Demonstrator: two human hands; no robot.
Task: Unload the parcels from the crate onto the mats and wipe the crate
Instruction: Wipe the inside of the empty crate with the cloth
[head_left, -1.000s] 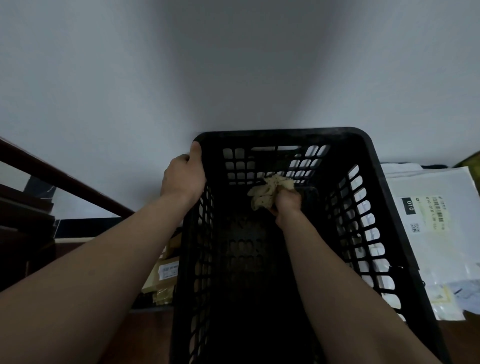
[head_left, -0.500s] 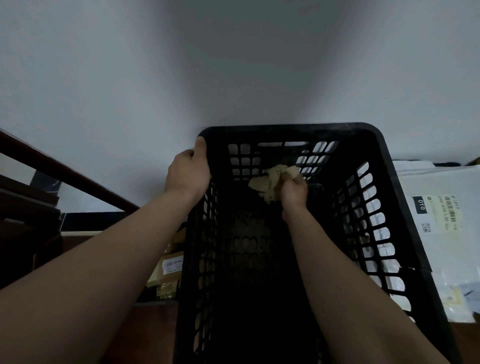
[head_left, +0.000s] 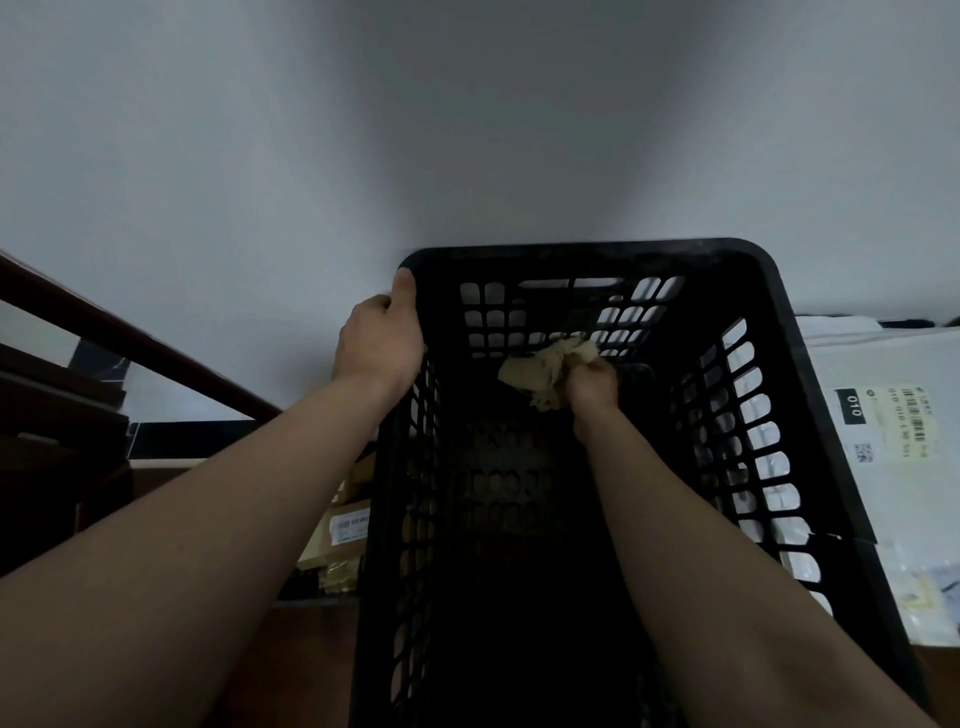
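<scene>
A black slatted plastic crate (head_left: 810, 395) fills the middle of the view, and I see no parcels in it. My left hand (head_left: 376, 345) grips its far left corner rim, thumb on top of the rim. Deep inside the crate my right hand (head_left: 592, 387) holds a crumpled beige cloth (head_left: 543, 371) against the lower part of the far wall. White plastic mailer parcels (head_left: 893, 415) with printed labels lie to the right of the crate. Brown cardboard parcels (head_left: 345, 535) lie to its left, partly hidden by my left forearm and the crate wall.
A plain white wall rises right behind the crate. A dark wooden stair rail (head_left: 130, 343) runs diagonally at the left, with dark steps beneath it. Brown floor shows at the bottom, beside the crate.
My right hand with the cloth has shifted slightly to the right along the crate's far wall. My left hand keeps its grip on the rim.
</scene>
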